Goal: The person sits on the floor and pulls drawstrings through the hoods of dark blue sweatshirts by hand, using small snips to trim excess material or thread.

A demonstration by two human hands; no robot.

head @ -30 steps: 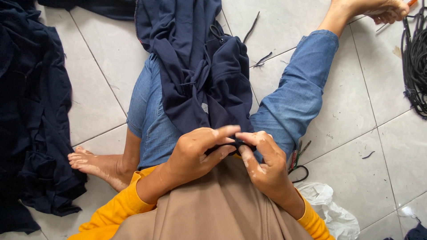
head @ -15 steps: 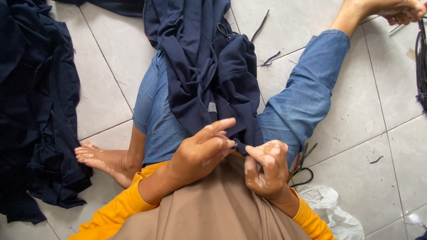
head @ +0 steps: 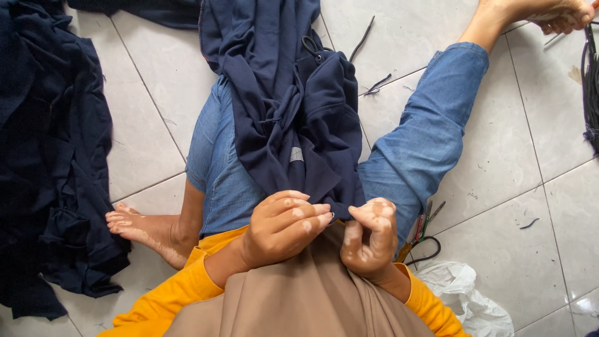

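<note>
Head view, looking down on a person seated on a tiled floor [head: 156, 125]. At far left a heap of dark navy cloth [head: 50, 156] lies spread over the tiles, well apart from the hands and within an arm's sweep of the sitter; it appears to be kept there as a separate pile. Just right of it a bare foot [head: 134, 224] rests on the floor, the leg folded in, so that the lap forms a flat working surface.

Centre: a navy garment [head: 287, 118] is draped lengthwise over the jeans-clad thigh and runs away from the body toward the top of the view, its near edge drawn up to the hands. Draped this way, the cloth's weight rests on the leg (not on the fingers), which leaves only the edge to be managed. A pair of small dark scissors [head: 310, 45] lies on the garment's far part.

The left hand [head: 284, 228] is curled almost closed, fingertips bunched together and pinching the near hem of the garment. The right hand [head: 371, 237], just beside it and nearly touching, is likewise curled into a loose fist with thumb pressed to forefinger; whether it grips the cloth or a fine thread cannot be told.

Right: the other leg extends across the tiles. Beside that knee lie small hand tools [head: 421, 224] and a crumpled white plastic bag [head: 465, 293]; a bundle of black cords [head: 589, 81] sits at the far right edge.
</note>
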